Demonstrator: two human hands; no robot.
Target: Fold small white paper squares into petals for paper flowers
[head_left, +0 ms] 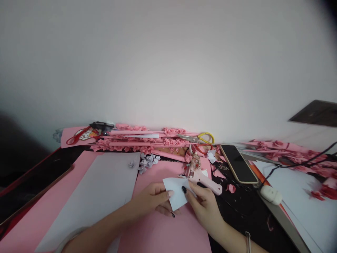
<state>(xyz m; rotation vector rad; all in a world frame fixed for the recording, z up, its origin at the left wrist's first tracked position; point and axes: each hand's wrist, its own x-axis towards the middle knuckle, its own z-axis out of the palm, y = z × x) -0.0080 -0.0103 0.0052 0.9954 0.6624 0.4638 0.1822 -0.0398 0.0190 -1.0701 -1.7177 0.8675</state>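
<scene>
A small piece of white paper (pixel 177 196) is held up between both hands over a pink sheet (pixel 163 233). My left hand (pixel 155 200) pinches its left edge, thumb on top and fingers beneath. On the right side of the paper, my right hand (pixel 202 203) grips it with thumb and fingers closed. Just beyond the right hand lies a pale pink glue gun (pixel 209 183), its nozzle end covered in dried glue. Behind the left hand sits a cluster of small white paper flowers (pixel 146 162).
Pink paper stems with flowers (pixel 137 142) line the wall. Yellow-handled scissors (pixel 206 137) and red-handled scissors (pixel 76 137) lie there. A phone (pixel 239 164), a white plug (pixel 271 194) with a cable and white sheets (pixel 297 196) are at right. A large white sheet (pixel 97 189) lies left.
</scene>
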